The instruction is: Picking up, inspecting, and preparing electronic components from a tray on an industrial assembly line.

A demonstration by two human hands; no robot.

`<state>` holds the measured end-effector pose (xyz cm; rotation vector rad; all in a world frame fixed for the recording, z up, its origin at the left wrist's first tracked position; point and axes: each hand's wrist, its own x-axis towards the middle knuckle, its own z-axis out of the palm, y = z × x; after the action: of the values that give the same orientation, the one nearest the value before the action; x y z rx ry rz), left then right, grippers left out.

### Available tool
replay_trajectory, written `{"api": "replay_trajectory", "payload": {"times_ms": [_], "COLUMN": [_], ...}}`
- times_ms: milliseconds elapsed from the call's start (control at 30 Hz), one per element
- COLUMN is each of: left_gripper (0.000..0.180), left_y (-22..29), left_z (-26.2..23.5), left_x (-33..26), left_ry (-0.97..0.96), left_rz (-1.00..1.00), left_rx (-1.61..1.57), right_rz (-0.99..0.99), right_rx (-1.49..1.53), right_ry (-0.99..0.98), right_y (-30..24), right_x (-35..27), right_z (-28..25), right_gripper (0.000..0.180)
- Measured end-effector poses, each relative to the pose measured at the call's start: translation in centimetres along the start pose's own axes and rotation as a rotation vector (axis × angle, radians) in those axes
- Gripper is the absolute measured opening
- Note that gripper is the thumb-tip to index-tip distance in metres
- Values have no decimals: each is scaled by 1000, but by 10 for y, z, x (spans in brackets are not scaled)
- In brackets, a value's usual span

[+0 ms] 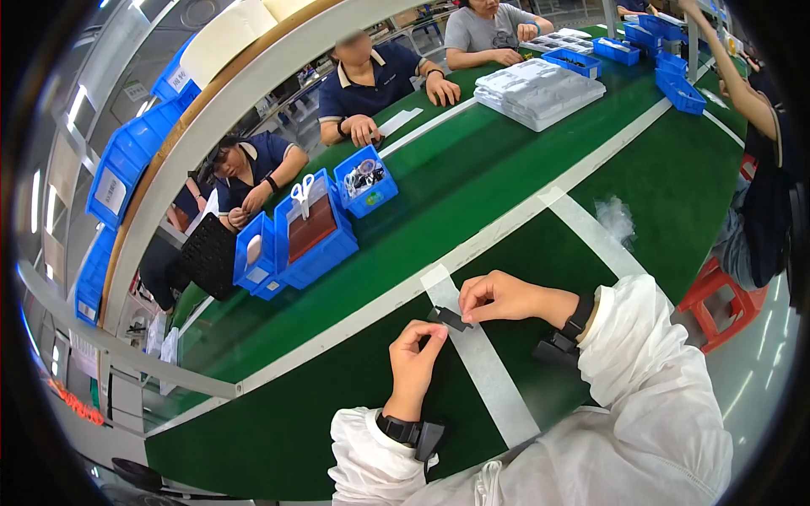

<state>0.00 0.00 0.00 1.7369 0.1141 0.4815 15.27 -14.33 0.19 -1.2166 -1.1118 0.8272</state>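
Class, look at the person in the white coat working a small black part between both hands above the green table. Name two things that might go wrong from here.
1. The small black part is pinched only by the fingertips of the left hand and right hand; it might slip and be hard to spot.
2. It is dark, and the green table below is dark too, so a dropped piece may blend in.

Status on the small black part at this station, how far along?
Done: nothing finished shows near the hands. In hand: left hand and right hand pinch the small black part between fingertips over the green table. Left: blue bins with scissors sit untouched; white trays are stacked farther along.
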Motion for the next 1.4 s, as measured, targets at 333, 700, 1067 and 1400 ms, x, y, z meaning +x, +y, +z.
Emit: {"api": "replay_trajectory", "payload": {"times_ms": [333, 700, 1067, 1400], "left_gripper": [2, 4, 8, 8], "left_y": [0, 3, 8, 8], "left_z": [1, 1, 3, 1], "left_x": [-1, -3, -3, -1], "left_ry": [155, -80, 6, -60], "left_rz": [-31, -15, 103, 71], "left_rx": [-126, 17, 74, -19], "right_rz": [-30, -83, 75, 66], "right_rx": [9, 68, 110, 44], "right_ry": [-14, 135, 696, 618], "right_y": [3, 4, 9, 12], "right_x": [0, 2, 5, 7], "right_z": [0, -2, -13, -11], "right_gripper": [5, 8, 31, 30]}}
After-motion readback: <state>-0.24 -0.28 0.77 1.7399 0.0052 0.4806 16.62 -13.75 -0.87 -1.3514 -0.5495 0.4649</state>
